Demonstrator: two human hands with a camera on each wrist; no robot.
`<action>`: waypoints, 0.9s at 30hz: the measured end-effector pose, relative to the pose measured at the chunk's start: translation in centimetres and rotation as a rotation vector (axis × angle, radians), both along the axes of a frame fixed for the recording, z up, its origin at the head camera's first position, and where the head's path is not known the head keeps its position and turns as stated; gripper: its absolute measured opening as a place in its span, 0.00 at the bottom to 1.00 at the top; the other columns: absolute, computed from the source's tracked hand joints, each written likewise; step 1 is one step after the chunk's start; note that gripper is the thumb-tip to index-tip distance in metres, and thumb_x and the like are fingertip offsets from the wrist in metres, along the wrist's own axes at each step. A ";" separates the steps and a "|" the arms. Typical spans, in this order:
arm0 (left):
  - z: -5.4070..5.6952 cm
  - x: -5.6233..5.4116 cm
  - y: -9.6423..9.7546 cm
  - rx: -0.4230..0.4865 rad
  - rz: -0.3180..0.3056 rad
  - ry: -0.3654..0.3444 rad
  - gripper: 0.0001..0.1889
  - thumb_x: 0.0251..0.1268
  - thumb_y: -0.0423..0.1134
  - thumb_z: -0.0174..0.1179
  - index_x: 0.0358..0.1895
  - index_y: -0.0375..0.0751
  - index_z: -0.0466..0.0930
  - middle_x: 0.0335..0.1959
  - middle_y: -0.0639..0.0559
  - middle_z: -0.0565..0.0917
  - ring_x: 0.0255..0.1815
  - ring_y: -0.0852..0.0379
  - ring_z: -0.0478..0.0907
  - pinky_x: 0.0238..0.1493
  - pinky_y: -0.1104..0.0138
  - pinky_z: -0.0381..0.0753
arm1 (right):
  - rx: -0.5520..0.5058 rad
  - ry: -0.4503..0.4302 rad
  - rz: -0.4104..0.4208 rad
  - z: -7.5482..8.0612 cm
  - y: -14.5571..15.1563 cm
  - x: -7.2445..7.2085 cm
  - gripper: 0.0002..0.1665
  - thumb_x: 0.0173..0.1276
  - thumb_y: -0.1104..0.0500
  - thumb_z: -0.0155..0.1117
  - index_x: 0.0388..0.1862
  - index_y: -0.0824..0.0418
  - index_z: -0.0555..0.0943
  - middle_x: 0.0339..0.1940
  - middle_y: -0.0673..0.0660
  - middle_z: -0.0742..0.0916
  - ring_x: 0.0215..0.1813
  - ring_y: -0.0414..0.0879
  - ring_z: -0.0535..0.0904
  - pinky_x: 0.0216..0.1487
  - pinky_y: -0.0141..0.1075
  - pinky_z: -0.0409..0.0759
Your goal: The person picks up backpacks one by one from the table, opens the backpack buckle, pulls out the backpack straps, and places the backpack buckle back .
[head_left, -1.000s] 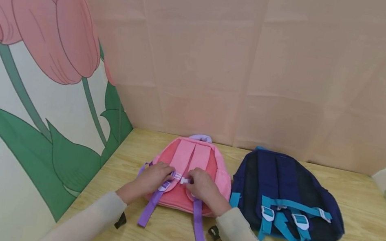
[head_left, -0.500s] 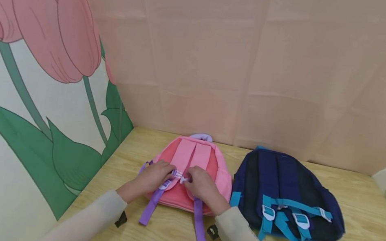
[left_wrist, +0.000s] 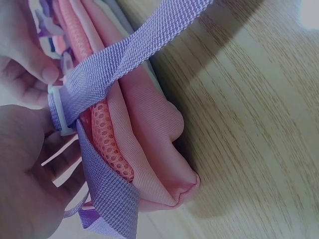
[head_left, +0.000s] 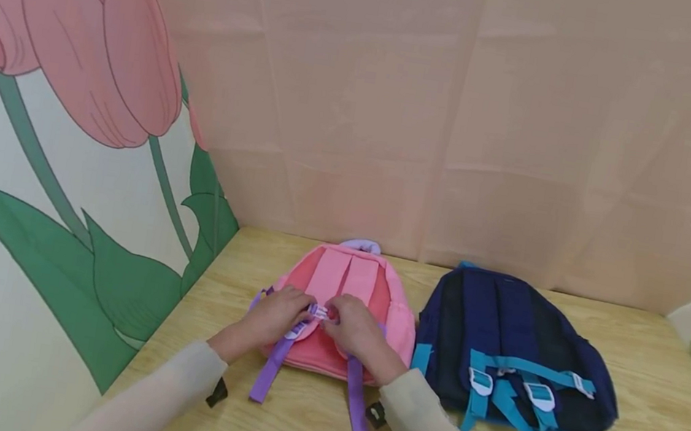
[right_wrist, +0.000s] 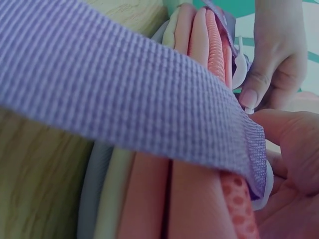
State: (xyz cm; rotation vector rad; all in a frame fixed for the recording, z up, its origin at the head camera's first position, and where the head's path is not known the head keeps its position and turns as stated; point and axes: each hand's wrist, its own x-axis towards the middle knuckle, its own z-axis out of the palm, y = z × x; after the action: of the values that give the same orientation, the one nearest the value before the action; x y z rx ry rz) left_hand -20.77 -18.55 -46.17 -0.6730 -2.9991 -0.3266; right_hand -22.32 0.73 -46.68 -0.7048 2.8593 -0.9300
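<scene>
A pink backpack [head_left: 397, 318] lies with its shoulder straps facing up. Across the straps is a white side-release buckle [head_left: 318, 312] on a purple chest strap. My left hand [head_left: 275, 315] pinches the buckle's left half, and my right hand [head_left: 359, 329] pinches the right half; the halves now meet between the fingertips, though whether they are latched I cannot tell. Purple webbing [left_wrist: 129, 59] crosses the left wrist view, running through a white slider [left_wrist: 59, 110] beside the left hand. More purple webbing [right_wrist: 149, 94] hides much of the buckle area in the right wrist view.
A navy backpack [head_left: 505, 304] with teal straps lies to the right, close beside the pink one. Two purple strap tails [head_left: 361, 409] hang onto the wooden table [head_left: 676, 409]. Behind stands a beige cloth backdrop [head_left: 440, 111]; a tulip-printed panel [head_left: 101, 63] is at left.
My right hand has moved slightly left, bringing its buckle half against the other. The gap between the halves has closed. My left hand and both backpacks stay nearly in place.
</scene>
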 end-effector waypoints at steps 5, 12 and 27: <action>0.1 0.0 0.1 0.016 0.027 -0.052 0.16 0.77 0.48 0.56 0.61 0.47 0.79 0.51 0.55 0.83 0.50 0.58 0.74 0.55 0.61 0.79 | -0.018 0.026 -0.002 -0.2 -0.1 -0.1 0.15 0.66 0.56 0.72 0.49 0.59 0.85 0.36 0.51 0.82 0.39 0.45 0.76 0.43 0.39 0.78; 0.1 -0.1 0.2 0.017 0.010 -0.035 0.15 0.78 0.47 0.56 0.60 0.47 0.79 0.50 0.55 0.83 0.51 0.59 0.75 0.56 0.61 0.79 | -0.050 0.022 -0.003 -0.5 -0.3 -0.3 0.13 0.66 0.56 0.73 0.48 0.58 0.85 0.37 0.50 0.83 0.39 0.44 0.77 0.44 0.39 0.79; -0.2 -0.5 0.1 0.117 0.022 -0.080 0.13 0.72 0.42 0.63 0.53 0.41 0.83 0.42 0.54 0.81 0.48 0.56 0.74 0.51 0.60 0.77 | -0.130 0.082 0.016 -1.2 -0.1 -0.5 0.08 0.65 0.58 0.73 0.42 0.57 0.86 0.34 0.49 0.84 0.37 0.42 0.78 0.43 0.38 0.80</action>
State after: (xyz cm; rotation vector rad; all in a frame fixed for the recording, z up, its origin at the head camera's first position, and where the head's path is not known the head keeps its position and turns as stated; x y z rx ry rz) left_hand -21.25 -18.45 -46.32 -0.6308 -3.0302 -0.5355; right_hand -22.80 0.63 -47.85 -0.7934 2.8791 -1.1194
